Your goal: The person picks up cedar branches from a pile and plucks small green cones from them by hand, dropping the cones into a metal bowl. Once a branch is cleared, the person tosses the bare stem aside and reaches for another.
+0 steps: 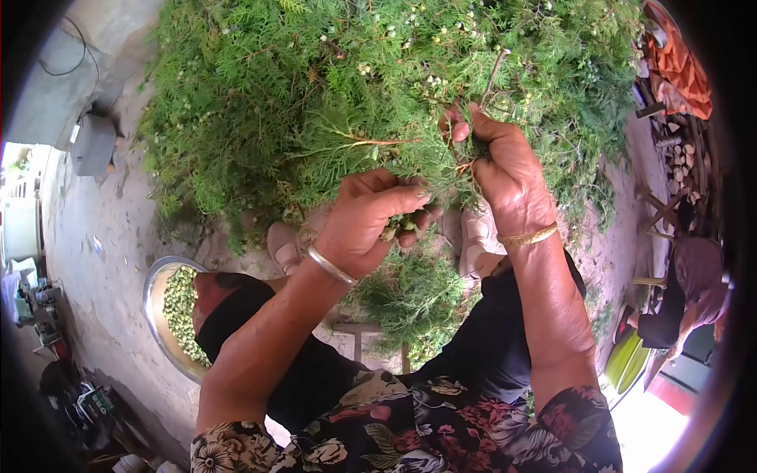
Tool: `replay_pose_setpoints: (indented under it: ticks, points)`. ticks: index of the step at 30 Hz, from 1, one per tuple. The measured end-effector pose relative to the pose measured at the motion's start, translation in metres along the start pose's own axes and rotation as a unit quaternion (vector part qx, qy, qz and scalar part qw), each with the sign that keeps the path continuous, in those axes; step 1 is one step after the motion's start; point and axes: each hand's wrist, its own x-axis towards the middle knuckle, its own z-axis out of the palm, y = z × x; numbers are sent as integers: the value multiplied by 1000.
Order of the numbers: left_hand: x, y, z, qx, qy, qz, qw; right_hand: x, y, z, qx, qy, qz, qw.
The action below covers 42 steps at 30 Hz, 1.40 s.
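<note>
Left hand fingers curl shut around small green seed cones. Right hand pinches a feathery green cypress sprig over the heaped green branches. Plucking looks underway; more picking needs that stem steady.

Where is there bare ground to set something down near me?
Bare grey concrete ground lies to the left, between the grey box, the round metal bowl of green seeds and the heap of green leafy branches. Ahead the heap covers everything; the right is crowded with wood pieces and another person.
</note>
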Motion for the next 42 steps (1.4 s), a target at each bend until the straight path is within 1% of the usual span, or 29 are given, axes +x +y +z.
replay_pose_setpoints:
  ticks: [1,2,3,4,5,6,8,9,11,12,13,14,15,16,17,18,20,24,26,30,32,33,34,35,36,38,40,41,42]
  points:
    - [2,-1,4,-8,-2,28,1000,2,-1,-3,11,-13,21,1000]
    - [3,-2,6,-17,-5,55,998,1,0,-3,12,-12,20,1000]
    - [3,-3,6,-16,-6,54,998,-1,2,-1,-2,-6,16,1000]
    - [4,-6,3,106,-38,148,983,-3,3,1,-16,1,12,1000]
    - [5,-7,1,225,-69,238,942,-4,4,3,-13,10,9,1000]
    - [5,-6,1,225,-71,237,942,-4,5,2,-11,11,8,1000]
    - [6,-4,1,184,-77,186,962,0,8,-4,-11,-10,-3,1000]
    - [7,-5,5,184,-78,186,962,4,10,-6,-7,-13,8,1000]
    - [7,-6,13,26,-14,77,997,3,13,-8,-8,-3,8,1000]
    - [6,-7,13,26,-13,76,997,1,15,-7,-10,6,8,1000]
    - [6,-9,12,167,-25,174,970,2,18,-8,-6,-1,9,1000]
    - [6,-10,11,304,-35,267,914,1,19,-7,-5,-2,9,1000]
    - [6,-10,13,304,-35,267,914,1,20,-7,-8,6,8,1000]
    - [7,-9,15,173,-24,177,969,1,21,-6,-11,14,7,1000]
    - [7,-9,18,37,-11,81,996,1,21,-7,-11,14,7,1000]
    - [6,-6,20,38,-12,81,996,1,22,-7,-18,10,4,1000]
    - [4,-1,24,-68,3,15,998,2,22,-10,-26,7,0,1000]
    - [3,2,25,-70,9,18,997,0,24,-10,-56,2,-5,998]
    - [3,2,25,-85,34,3,996,1,26,-11,-58,-3,-5,998]
    - [3,-1,19,-62,25,-15,998,1,26,-8,-48,1,-31,998]
    - [0,-1,19,-32,-28,-19,999,1,22,-7,-46,5,-40,998]
    - [-3,0,20,-32,-28,-19,999,7,16,-9,-30,15,-64,997]
    - [-6,0,20,-45,-57,-47,996,12,10,-12,-15,25,-88,996]
    - [-8,1,20,-58,-86,-75,992,16,2,-14,-11,10,-90,996]
    - [-8,1,18,-59,-86,-75,992,14,-2,-14,-11,10,-90,996]
    - [-9,0,14,-26,-82,-45,995,11,-7,-8,7,0,-65,998]
    - [-6,-2,8,-54,-58,-31,996,8,-4,-7,-20,12,-71,997]
    - [-4,-3,6,-81,-36,-17,996,11,-4,-12,8,-10,-38,999]
    - [-3,-3,5,-81,-36,-16,996,12,-5,-14,36,-32,-4,999]
